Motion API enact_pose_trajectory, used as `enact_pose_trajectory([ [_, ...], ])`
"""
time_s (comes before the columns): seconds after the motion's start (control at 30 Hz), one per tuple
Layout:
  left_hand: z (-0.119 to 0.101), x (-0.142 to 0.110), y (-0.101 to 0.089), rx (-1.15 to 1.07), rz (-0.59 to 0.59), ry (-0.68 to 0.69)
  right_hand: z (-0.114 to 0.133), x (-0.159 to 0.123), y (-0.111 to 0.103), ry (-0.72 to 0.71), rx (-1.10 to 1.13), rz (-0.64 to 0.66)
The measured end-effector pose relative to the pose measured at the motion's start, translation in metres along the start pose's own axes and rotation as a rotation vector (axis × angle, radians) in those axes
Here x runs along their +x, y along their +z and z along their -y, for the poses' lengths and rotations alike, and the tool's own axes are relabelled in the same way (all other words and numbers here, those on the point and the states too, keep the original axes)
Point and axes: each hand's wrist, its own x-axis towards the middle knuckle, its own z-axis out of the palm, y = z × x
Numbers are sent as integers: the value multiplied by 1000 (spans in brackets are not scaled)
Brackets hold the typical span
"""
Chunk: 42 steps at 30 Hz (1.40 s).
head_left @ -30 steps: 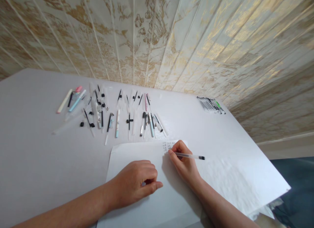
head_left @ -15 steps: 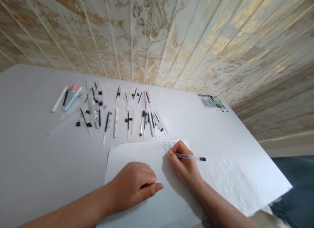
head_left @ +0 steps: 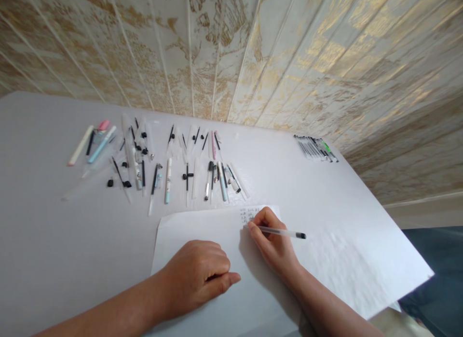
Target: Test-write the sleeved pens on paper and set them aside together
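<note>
My right hand [head_left: 277, 238] is closed around a clear-barrelled pen [head_left: 285, 232] with a black end. Its tip end is at the fingertips, close to small dark handwriting [head_left: 248, 215] near the top of a white sheet of paper [head_left: 173, 235]. The pen slants, with its black end out to the right. On the same sheet rests my left hand [head_left: 198, 274], curled into a loose fist with the thumb along its side. Nothing shows in that fist, though the curled fingers are partly hidden from me.
Several pen parts [head_left: 168, 180], refills, tubes and black caps lie spread beyond the paper. At the far left are pastel pens [head_left: 102, 145]. A row of clear pens [head_left: 314, 148] sits at the back right. The white table [head_left: 289, 182] meets a gold-patterned wall [head_left: 231, 52].
The view has shifted slightly, and the pen parts at the left appear a little further left. Both hands keep nearly the same pose, with the pen still in my right hand.
</note>
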Motion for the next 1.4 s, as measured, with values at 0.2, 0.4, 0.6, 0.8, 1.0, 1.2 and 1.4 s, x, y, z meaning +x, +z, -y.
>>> enact_pose_trajectory([
  [0.2, 0, 0, 1, -3, 13, -6, 0, 0, -1, -21, -47, 18],
  [0.4, 0, 0, 1, 8, 0, 3, 1, 0, -1, -24, -55, 12],
  [0.6, 1, -1, 1, 22, -6, 11, 1, 0, -1, -8, -21, 5],
  [0.8, 0, -1, 1, 25, -7, 7, 1, 1, -1, -22, 6, 2],
  [1.0, 1, 0, 2, 21, -9, 10, 2, 1, -1, -25, -14, -3],
  [1.2, 1, 0, 2, 24, -15, 16, 0, 1, -2, -41, -33, 0],
  [1.4, 1, 0, 2, 29, -8, 16, 1, 1, -2, -40, -27, 0],
])
